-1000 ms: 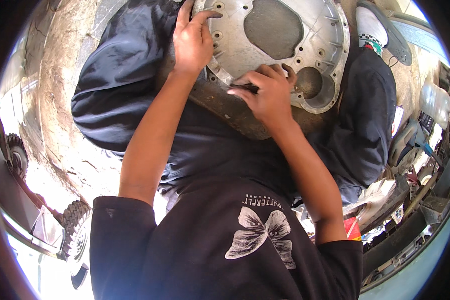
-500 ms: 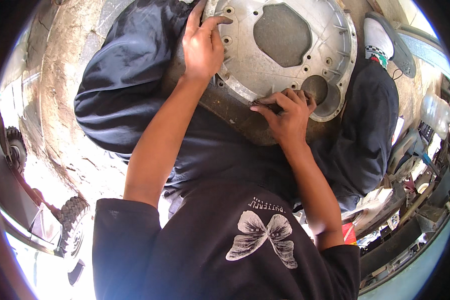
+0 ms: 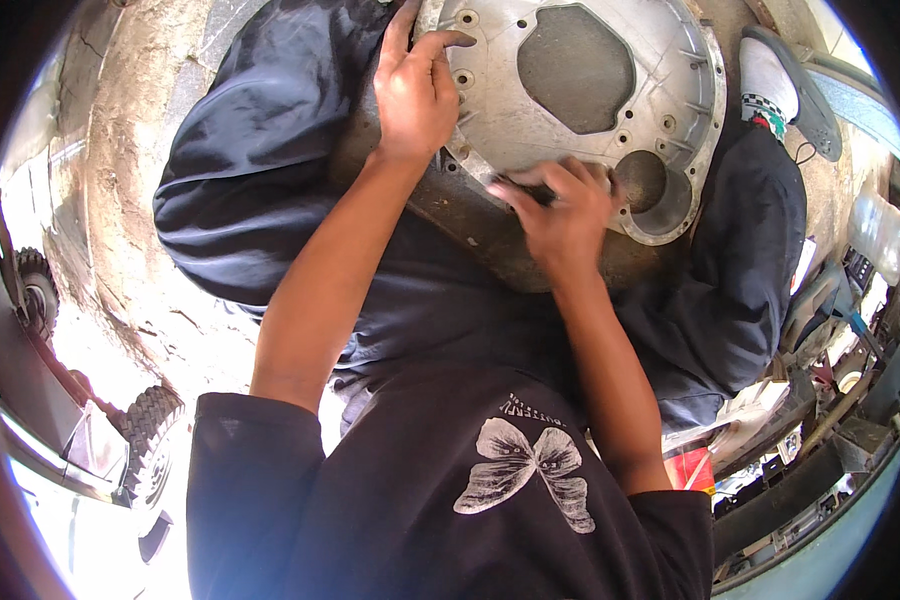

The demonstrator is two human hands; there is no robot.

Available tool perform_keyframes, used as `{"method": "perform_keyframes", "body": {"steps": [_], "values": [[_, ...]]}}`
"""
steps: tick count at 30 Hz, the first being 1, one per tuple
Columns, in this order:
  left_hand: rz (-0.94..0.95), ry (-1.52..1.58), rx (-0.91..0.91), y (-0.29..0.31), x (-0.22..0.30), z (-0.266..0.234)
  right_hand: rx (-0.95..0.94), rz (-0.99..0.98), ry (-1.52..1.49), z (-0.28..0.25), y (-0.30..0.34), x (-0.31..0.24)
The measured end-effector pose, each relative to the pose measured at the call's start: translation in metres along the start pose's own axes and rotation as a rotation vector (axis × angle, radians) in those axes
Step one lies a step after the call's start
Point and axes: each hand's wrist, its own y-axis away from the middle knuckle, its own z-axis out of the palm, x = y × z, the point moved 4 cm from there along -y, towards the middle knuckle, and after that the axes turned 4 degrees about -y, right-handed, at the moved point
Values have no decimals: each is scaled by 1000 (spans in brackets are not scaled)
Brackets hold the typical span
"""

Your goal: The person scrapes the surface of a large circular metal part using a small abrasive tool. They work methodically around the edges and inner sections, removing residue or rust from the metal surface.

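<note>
A round grey cast-metal bell housing (image 3: 500,100) lies between my legs, with a large irregular opening, bolt holes and a smaller round pocket at its near right. My left hand (image 3: 417,105) grips its left rim, thumb reaching over the face and fingers along the outer edge. Low on the near rim is my right hand (image 3: 567,210), its fingers pinched together and slightly smeared by motion. Something small and dark shows between thumb and fingers, too hidden to name. That hand sits just left of the round pocket (image 3: 642,180).
My bent legs in dark trousers flank the housing, with a sandalled foot (image 3: 785,85) at upper right. Under the housing is a dark, dirty surface (image 3: 485,235). Vehicle parts (image 3: 840,420) crowd the right side; a knobbly tyre (image 3: 152,435) stands at left.
My right hand has slid a little left and up along the near rim. The left hand keeps its hold; the whole scene has shifted slightly right in view.
</note>
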Motion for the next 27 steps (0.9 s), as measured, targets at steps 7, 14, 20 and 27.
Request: {"method": "perform_keyframes", "body": {"steps": [7,14,20,27], "values": [[-8,-14,-29,-1,0,-2,-29,-5,64,-4,-1,-12],[-6,-6,-3,1,-1,1,-1,-9,-56,15,-14,-13],[-98,3,1,1,0,-3,8,-53,90,-16,7,1],[32,-40,65,5,-5,3,-42,-34,46,7,-11,-16]]}}
